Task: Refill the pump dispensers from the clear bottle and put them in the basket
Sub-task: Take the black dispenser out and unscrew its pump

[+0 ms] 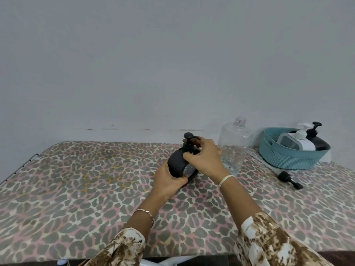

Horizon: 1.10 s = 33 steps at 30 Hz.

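I had the black dispenser [177, 164] upright at the middle of the table [76, 189], my left hand [169, 181] clasped round its base, my right hand [203, 156] pinching its pump collar. The basket [288, 160] stood well off to my right, nearer my right hand, with the clear bottle [233, 148] between.

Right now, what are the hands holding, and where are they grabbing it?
Both hands hold the black pump dispenser. The left hand wraps its lower body; the right hand has its grip on the neck and pump collar at the top.
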Available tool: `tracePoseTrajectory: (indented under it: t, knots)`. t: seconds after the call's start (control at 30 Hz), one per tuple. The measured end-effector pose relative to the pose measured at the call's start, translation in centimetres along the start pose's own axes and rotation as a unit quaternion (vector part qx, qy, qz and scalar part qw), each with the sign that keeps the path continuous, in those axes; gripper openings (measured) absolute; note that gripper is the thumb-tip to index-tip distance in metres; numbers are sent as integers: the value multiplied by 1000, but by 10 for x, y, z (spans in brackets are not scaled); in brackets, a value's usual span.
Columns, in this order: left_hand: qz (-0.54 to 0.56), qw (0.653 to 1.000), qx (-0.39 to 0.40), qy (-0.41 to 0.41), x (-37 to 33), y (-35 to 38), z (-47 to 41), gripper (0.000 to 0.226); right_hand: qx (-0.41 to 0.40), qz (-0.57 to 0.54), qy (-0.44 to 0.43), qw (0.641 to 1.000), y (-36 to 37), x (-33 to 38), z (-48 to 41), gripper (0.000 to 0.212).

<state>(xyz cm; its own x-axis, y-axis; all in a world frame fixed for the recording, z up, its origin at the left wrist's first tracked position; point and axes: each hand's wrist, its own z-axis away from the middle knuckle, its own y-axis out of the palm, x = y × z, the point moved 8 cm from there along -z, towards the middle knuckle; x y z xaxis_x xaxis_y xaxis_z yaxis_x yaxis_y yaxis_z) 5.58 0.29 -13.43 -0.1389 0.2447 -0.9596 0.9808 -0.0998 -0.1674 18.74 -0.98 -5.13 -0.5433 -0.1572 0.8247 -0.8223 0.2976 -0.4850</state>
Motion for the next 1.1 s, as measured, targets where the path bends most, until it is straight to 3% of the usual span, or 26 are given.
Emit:
tracePoseTrajectory:
  t: [0.17, 0.27, 0.33, 0.43, 0.5, 0.63, 0.9, 1.1]
  knots:
    - [0, 1000, -7, -10, 3, -1, 0, 48, -78, 51, 17, 996, -10, 0, 2, 37]
    - [-6, 1000, -8, -4, 3, -1, 0, 48, -33, -16, 20, 999, -3, -3, 2, 24]
    - [-11, 1000, -8, -3, 2, -1, 0, 48, -14, -25, 9, 1000, 1, -2, 1, 33]
    - [-6, 1000, -12, -16, 4, -1, -1, 46, -60, 82, -12, 995, -7, 2, -1, 42]
    - [-5, 1000, -14, -21, 4, -2, -1, 50, -60, 101, -27, 993, -9, 6, -2, 35]
    - [-21, 999, -22, -25, 5, -3, 0, 54, -43, 34, -23, 998, -21, 13, -2, 24]
    - [-56, 997, -44, -39, 7, -5, 0, 57, -61, -179, 15, 982, -79, 26, 9, 27]
    - [-65, 995, -71, -34, 8, -5, 3, 56, -148, -219, 9, 964, -121, -5, 37, 26]
